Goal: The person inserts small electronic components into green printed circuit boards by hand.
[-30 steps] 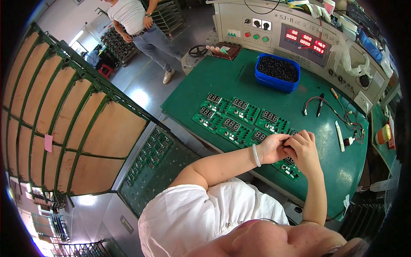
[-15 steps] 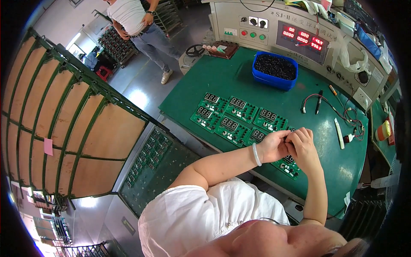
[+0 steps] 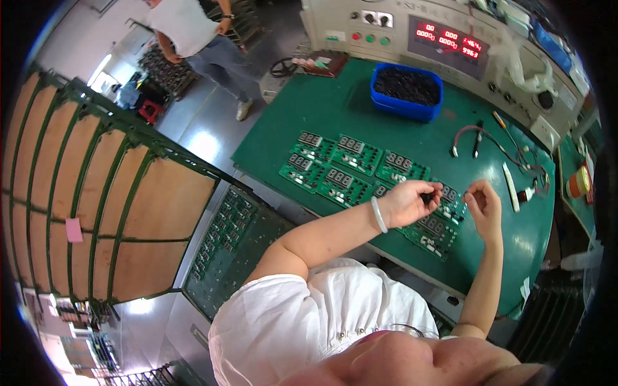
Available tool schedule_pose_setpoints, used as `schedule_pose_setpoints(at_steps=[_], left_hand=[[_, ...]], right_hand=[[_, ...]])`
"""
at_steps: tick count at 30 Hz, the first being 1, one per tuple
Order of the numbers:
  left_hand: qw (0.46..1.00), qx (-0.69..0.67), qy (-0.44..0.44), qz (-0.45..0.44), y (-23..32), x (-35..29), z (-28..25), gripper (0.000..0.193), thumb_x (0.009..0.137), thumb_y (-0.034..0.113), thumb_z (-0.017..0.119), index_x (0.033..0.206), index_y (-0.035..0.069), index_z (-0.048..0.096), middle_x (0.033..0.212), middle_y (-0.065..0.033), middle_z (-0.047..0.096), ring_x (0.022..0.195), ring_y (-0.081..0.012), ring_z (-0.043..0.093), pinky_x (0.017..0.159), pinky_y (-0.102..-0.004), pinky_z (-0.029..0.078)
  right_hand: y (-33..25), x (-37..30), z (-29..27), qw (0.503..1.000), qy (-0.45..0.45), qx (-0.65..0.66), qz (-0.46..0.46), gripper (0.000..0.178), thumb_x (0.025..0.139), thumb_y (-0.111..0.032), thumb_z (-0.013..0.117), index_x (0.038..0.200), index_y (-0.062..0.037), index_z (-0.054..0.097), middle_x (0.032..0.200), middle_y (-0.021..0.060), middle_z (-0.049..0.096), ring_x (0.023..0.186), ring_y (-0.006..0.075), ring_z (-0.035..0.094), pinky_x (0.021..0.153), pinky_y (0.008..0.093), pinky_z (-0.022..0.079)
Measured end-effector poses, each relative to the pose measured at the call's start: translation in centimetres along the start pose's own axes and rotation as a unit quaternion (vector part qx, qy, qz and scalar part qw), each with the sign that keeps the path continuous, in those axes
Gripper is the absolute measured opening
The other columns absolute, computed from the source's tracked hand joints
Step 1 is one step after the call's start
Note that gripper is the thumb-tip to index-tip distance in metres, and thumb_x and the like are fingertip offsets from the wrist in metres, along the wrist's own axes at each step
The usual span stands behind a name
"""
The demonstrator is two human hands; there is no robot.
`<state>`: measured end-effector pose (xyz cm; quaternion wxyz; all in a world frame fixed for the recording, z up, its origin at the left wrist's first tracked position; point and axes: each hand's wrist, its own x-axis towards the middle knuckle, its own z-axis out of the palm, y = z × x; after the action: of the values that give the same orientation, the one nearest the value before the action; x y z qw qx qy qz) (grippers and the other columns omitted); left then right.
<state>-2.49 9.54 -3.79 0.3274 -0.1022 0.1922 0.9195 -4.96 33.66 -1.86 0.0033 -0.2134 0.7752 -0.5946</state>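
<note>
My left hand point(image 3: 409, 204), with a white bangle at its wrist, is curled around small black parts point(image 3: 427, 198) that show at its fingertips. It hovers over the near right circuit boards. My right hand point(image 3: 485, 207) is just to its right, apart from it, thumb and fingers bent together; what they pinch, if anything, is too small to make out. Beneath and between the hands lie a green circuit board with a digit display point(image 3: 448, 192) and a nearer board point(image 3: 431, 225). More such boards point(image 3: 340, 178) lie in two rows to the left, one partly hidden by my left hand.
A blue bin point(image 3: 404, 110) of small black parts stands at the back of the green table point(image 3: 270, 141). Wires point(image 3: 502, 143), a pen point(image 3: 478, 138) and a white-handled tool point(image 3: 510, 186) lie right. Behind is a test panel point(image 3: 444, 45). A person point(image 3: 193, 32) stands far left.
My hands, together half a second ago, have come apart: the right moved right, and the left turned so black parts show in its fingers. The whole view has shifted slightly.
</note>
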Motion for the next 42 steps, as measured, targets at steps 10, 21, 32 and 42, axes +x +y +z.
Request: schedule_pose_setpoints(at_steps=[10,21,32,42], left_hand=[[0.964,0.261,0.03,0.028,3.0,-0.5,1.7,0.022,0.101,0.007,0.051,0.119,-0.004,0.055,0.097,-0.0055,0.058,0.081,-0.0106,0.054,0.07,-0.0212,0.047],[0.952,0.301,0.025,-0.055,3.5,1.5,3.0,0.03,0.102,0.013,0.045,0.121,-0.008,0.056,0.102,-0.01,0.061,0.089,-0.0142,0.058,0.082,-0.0261,0.052],[0.948,0.311,0.018,-0.064,3.4,2.6,2.6,0.032,0.104,0.012,0.042,0.123,-0.009,0.056,0.103,-0.0098,0.06,0.09,-0.0143,0.057,0.083,-0.0255,0.052],[0.929,0.364,-0.02,-0.055,3.7,3.2,3.1,0.026,0.101,0.009,0.052,0.121,-0.006,0.061,0.091,-0.001,0.059,0.077,-0.0045,0.051,0.069,-0.0169,0.046]], right_hand=[[3.3,0.3,-1.2,0.987,-0.039,0.131,0.081,0.009,0.09,-0.003,0.065,0.094,-0.0029,0.056,0.092,-0.0002,0.057,0.084,0.007,0.057,0.076,0.0225,0.049],[3.8,0.1,-2.3,0.985,-0.041,0.136,0.101,0.01,0.087,-0.005,0.068,0.091,-0.0012,0.06,0.085,0.0001,0.064,0.08,0.0069,0.06,0.075,0.0228,0.05],[4.0,0.2,-2.5,0.99,-0.034,0.115,0.079,0.013,0.091,-0.005,0.063,0.103,-0.0007,0.066,0.095,0.0026,0.066,0.087,0.0083,0.062,0.082,0.024,0.051],[4.0,0.2,-3.2,0.989,-0.058,0.111,0.077,0.01,0.095,-0.006,0.063,0.102,-0.0007,0.061,0.097,0.0008,0.063,0.091,0.0066,0.06,0.085,0.0219,0.049]])
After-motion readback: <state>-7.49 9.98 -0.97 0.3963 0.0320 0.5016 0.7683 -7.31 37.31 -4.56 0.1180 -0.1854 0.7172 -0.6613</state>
